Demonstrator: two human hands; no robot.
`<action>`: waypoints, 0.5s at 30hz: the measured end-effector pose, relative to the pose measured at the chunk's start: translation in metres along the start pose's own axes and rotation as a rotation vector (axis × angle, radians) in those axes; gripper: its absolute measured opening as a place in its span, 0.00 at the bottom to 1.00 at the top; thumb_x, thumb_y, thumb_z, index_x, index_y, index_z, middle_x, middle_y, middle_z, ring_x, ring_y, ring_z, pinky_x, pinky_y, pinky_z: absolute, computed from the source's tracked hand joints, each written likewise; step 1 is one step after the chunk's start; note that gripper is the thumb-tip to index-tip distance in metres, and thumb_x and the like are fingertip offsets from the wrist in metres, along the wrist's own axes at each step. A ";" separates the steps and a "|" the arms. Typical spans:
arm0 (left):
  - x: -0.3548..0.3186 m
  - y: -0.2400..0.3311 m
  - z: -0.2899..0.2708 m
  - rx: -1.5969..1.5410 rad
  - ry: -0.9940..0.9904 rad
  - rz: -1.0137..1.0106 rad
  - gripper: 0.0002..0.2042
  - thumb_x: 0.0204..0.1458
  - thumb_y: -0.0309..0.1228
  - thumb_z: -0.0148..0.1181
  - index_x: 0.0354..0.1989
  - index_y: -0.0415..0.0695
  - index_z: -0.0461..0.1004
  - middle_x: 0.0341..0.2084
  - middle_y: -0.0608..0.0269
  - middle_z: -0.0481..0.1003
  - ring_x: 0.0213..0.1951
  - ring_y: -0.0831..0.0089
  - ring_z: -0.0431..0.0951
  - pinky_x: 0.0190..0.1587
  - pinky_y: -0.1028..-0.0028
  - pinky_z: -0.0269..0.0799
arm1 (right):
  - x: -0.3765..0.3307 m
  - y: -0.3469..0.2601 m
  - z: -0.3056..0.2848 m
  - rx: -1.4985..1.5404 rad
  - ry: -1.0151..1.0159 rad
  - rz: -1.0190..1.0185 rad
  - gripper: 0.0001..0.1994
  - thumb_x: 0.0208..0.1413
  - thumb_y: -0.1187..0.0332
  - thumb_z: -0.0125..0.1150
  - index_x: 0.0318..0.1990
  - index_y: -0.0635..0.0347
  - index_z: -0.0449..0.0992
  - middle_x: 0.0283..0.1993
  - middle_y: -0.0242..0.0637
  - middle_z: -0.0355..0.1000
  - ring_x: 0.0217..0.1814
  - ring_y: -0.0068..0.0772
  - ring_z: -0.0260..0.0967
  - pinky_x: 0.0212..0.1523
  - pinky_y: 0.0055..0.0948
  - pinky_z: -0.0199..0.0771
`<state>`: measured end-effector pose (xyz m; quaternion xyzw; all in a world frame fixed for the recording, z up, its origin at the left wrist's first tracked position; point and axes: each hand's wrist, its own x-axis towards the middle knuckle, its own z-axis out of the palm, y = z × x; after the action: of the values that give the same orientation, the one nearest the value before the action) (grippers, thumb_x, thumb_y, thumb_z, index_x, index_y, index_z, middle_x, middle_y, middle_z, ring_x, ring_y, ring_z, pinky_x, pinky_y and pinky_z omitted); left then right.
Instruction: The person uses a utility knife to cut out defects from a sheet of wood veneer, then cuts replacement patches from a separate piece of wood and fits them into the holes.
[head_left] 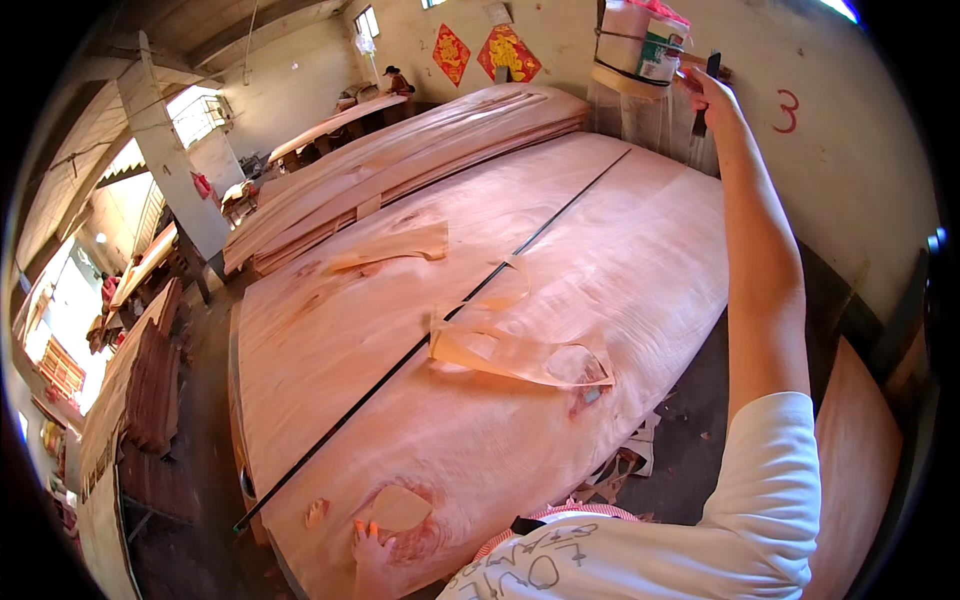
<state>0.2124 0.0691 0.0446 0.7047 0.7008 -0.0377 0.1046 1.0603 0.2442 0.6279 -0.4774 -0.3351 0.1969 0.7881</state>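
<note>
My left hand (373, 550) rests, fingers apart, on a large sheet of pinkish wood veneer (330, 400), at the near end. Orange coverings show on its fingertips. Beside these fingers is a pale oval spot (402, 508) with reddish grain around it; whether it is a patch or a hole I cannot tell. Raised at the far right, my right hand (712, 100) closes around a dark, flat, blade-like tool (713, 66), which shows above and below the fingers. Right by it hangs a plastic tub (640, 48) bound with dark cord. Torn veneer scraps (520, 355) lie on the sheet.
A long dark strip (375, 388) crosses the sheet diagonally. Stacked veneer (430, 150) rises beyond it. Scraps litter the dark floor (690, 420) at right. Another sheet (858, 470) leans near the wall. A pillar (170, 150) and other people (398, 82) stand farther off.
</note>
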 end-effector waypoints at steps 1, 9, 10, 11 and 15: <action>0.000 0.004 -0.003 0.005 -0.017 -0.011 0.35 0.39 0.54 0.54 0.58 0.53 0.56 0.62 0.53 0.42 0.60 0.58 0.50 0.55 0.57 0.53 | 0.004 0.001 -0.002 -0.027 0.010 0.014 0.10 0.54 0.60 0.51 0.36 0.57 0.71 0.22 0.27 0.66 0.10 0.14 0.44 0.12 0.16 0.44; 0.008 -0.013 0.015 -0.058 0.071 0.067 0.33 0.40 0.54 0.53 0.55 0.51 0.58 0.61 0.51 0.42 0.59 0.57 0.51 0.54 0.53 0.53 | 0.067 0.023 -0.040 0.007 -0.290 -0.231 0.11 0.45 0.58 0.60 0.33 0.51 0.74 0.24 0.23 0.67 0.18 0.12 0.55 0.17 0.12 0.49; 0.018 -0.004 0.014 -0.088 0.044 0.067 0.33 0.41 0.54 0.53 0.54 0.51 0.59 0.61 0.50 0.43 0.59 0.57 0.51 0.54 0.52 0.53 | 0.074 0.020 -0.060 -0.106 -0.151 -0.334 0.14 0.46 0.54 0.58 0.35 0.51 0.75 0.28 0.23 0.69 0.21 0.11 0.56 0.19 0.12 0.49; 0.013 0.007 -0.002 -0.027 -0.003 0.029 0.33 0.41 0.55 0.52 0.55 0.51 0.59 0.60 0.51 0.43 0.59 0.57 0.51 0.54 0.52 0.53 | 0.063 0.028 -0.063 -0.245 -0.057 -0.251 0.15 0.46 0.56 0.59 0.38 0.53 0.74 0.30 0.24 0.70 0.19 0.10 0.54 0.17 0.12 0.47; -0.003 0.005 -0.022 0.041 -0.067 -0.068 0.34 0.42 0.56 0.51 0.57 0.53 0.56 0.60 0.52 0.43 0.60 0.56 0.50 0.54 0.51 0.52 | 0.036 0.095 -0.068 -0.153 -0.145 -0.101 0.11 0.48 0.62 0.59 0.40 0.51 0.74 0.20 0.20 0.64 0.12 0.09 0.47 0.12 0.13 0.40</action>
<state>0.2151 0.0708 0.0667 0.6808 0.7194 -0.0792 0.1124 1.1351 0.2692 0.5350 -0.5031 -0.4288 0.1647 0.7320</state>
